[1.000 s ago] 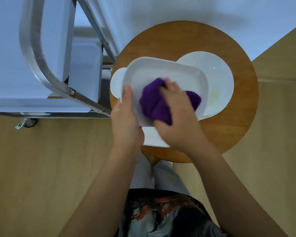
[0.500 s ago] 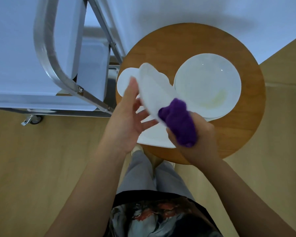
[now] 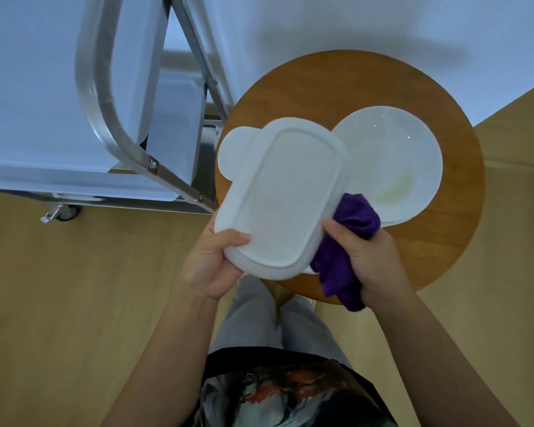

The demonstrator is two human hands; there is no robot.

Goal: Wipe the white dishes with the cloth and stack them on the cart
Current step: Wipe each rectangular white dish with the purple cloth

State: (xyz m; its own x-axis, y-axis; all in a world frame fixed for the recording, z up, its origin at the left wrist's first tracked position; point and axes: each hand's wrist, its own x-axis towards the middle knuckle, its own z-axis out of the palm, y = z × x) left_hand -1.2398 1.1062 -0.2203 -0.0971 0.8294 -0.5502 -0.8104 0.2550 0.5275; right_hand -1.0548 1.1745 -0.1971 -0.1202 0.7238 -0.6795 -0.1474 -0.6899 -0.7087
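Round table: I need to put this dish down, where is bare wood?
Bare wood runs along the round table's far edge and right rim, beyond the round plate. The near-left side is crowded: stacked plates, the rectangular dish, purple cloth.

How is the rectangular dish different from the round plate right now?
The rectangular dish is held up, underside facing the camera, by the left hand and right hand; the round plate lies face up on the wooden table. The dish is oblong with rounded corners, the plate circular. The plate shows a yellowish smear; the dish's underside looks clean. Both are white.
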